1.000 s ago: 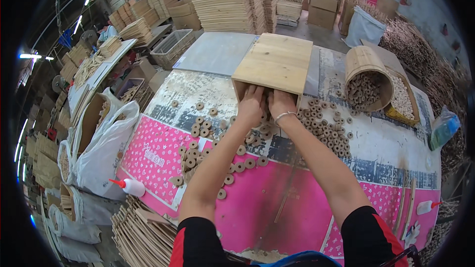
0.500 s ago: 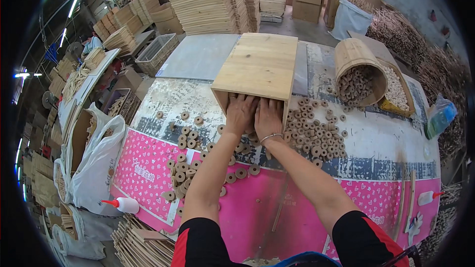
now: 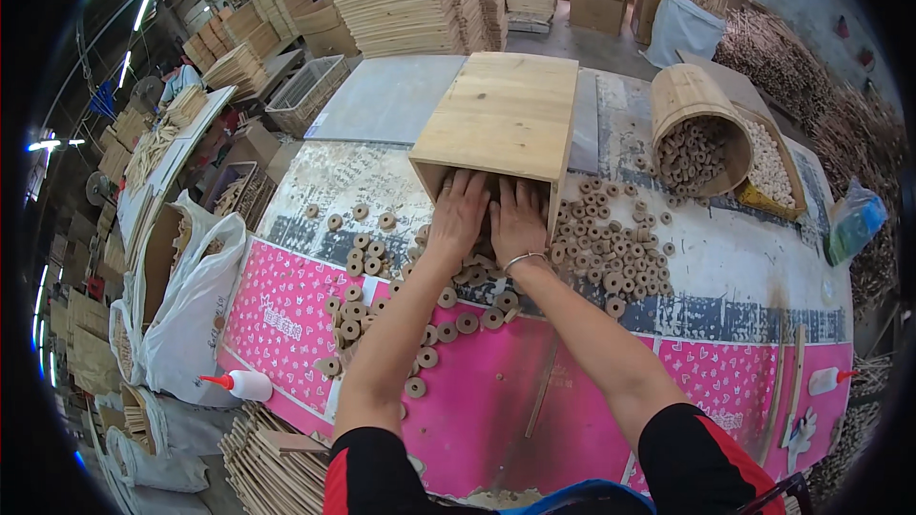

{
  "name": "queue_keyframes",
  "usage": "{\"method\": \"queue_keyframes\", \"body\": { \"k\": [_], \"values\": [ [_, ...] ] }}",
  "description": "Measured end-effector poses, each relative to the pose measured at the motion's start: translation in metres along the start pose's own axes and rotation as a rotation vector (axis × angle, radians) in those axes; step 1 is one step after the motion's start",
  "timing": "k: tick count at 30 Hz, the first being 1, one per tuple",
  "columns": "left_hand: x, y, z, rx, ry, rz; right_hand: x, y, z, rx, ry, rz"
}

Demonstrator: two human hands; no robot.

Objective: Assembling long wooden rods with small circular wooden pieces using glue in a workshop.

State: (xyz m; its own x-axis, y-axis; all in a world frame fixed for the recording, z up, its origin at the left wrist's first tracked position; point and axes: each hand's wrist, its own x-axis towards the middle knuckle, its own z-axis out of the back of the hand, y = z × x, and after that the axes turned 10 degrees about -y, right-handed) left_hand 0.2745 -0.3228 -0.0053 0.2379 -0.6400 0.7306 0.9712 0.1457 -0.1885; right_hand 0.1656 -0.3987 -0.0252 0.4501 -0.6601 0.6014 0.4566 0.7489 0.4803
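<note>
A wooden box [image 3: 501,105] lies on its side on the worktable, its open end facing me. Both hands reach in at that mouth, close together, over a shadowed heap of small wooden rings. My left hand [image 3: 462,210] shows its back, its fingers stretched out and apart. Beside it, my right hand [image 3: 518,224], with a bracelet at the wrist, also has its fingers extended. The fingertips and whatever they touch are partly hidden in the box's shadow. Loose wooden rings [image 3: 625,257] spread to the right of the box, and more rings [image 3: 353,310] lie at the left.
A wooden bucket [image 3: 701,124] lies tipped at the right, full of rings, beside a tray of white beads [image 3: 768,167]. Glue bottles [image 3: 250,385] stand at both sides. White sacks [image 3: 196,315] line the left edge; stacked boards [image 3: 401,0] rise behind the table.
My hands stay inside the box mouth, with the left fingers shifting slightly. Several rings near my left forearm have spread toward me over the pink sheet. The whole view has shifted slightly.
</note>
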Motion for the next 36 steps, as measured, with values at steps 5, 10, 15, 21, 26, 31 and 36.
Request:
{"method": "queue_keyframes", "body": {
  "k": [5,10,15,21,26,31,36],
  "values": [
    [-0.016,-0.003,-0.010,-0.022,-0.005,0.050,-0.032,0.001,-0.003,0.145,-0.080,0.139],
    [-0.029,-0.006,0.009,-0.126,0.183,0.111,-0.050,0.002,0.005,0.423,-0.025,0.028],
    [-0.057,-0.006,0.055,-0.057,0.174,0.110,-0.073,0.009,0.027,0.691,0.329,-0.044],
    [-0.044,-0.009,0.094,-0.090,0.197,0.222,-0.027,-0.006,0.053,0.227,0.021,0.217],
    [-0.071,0.023,0.049,0.118,0.121,0.344,-0.052,0.005,0.019,0.025,0.254,0.092],
    [-0.062,-0.017,0.057,0.064,0.224,0.270,-0.080,-0.002,0.020,0.496,0.285,0.053],
    [-0.073,-0.007,0.109,0.036,0.368,0.242,-0.056,-0.007,0.108,0.494,0.111,0.131]
  ]
}}
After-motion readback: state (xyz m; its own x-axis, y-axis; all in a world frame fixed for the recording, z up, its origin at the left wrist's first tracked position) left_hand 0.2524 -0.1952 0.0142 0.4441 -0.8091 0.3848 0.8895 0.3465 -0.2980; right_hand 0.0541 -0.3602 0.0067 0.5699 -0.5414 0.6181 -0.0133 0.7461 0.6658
